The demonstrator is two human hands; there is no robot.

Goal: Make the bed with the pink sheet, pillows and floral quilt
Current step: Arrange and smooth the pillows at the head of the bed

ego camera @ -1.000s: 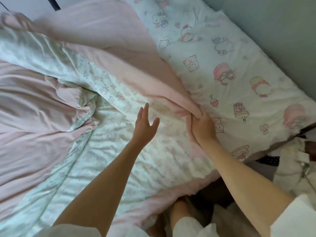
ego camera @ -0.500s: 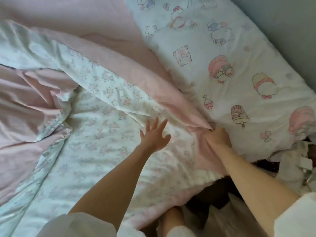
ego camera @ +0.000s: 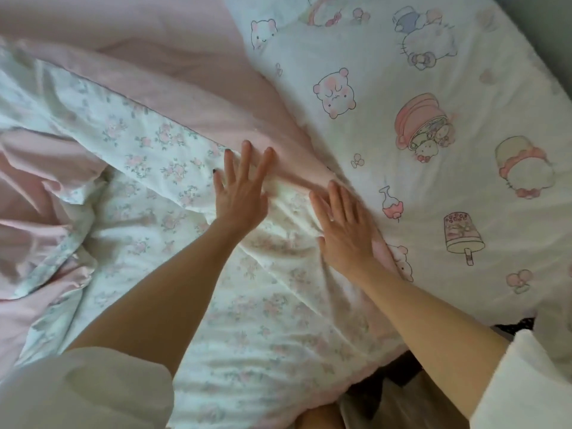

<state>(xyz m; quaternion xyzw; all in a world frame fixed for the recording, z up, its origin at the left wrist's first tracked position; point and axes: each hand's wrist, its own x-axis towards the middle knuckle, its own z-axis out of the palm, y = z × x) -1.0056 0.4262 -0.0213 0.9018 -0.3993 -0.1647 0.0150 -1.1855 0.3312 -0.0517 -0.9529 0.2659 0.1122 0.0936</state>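
Observation:
The floral quilt, white with small pink flowers and a pink underside, lies rumpled across the middle and left of the bed. Its pink side is folded over along a diagonal ridge. My left hand lies flat with spread fingers on that fold. My right hand presses flat on the quilt's edge, beside the white cartoon-print bedding that covers the right of the bed. No pillow shows.
A grey wall runs along the far right. The bed's near edge drops to a dark gap with the floor and my leg below. White fabric sits at the right edge.
My right hand let go of the pinched pink quilt edge and now lies flat on it. My left hand moved forward onto the fold. The view shifted closer.

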